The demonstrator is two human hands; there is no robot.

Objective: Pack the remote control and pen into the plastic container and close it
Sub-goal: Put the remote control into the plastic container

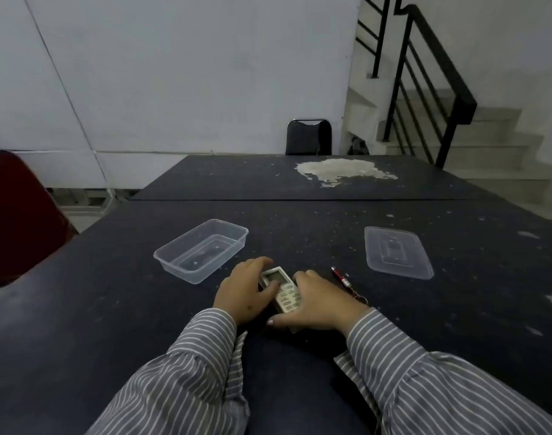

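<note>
Picking up the remote control (282, 290) comes first. It lies flat on the dark bench (111, 309), with the left hand (246, 293) and right hand (321, 304) curled loosely round its two sides, touching it. Hold both long edges firmly, lift it level, then lower it into the clear plastic container (202, 251) just to the left. The pen (342, 276) waits beside the right hand. The lid (397, 252) lies further right.

One head-worn wide view looks forward and down across the bench (394, 309), hands near, probably from a seated height.
</note>
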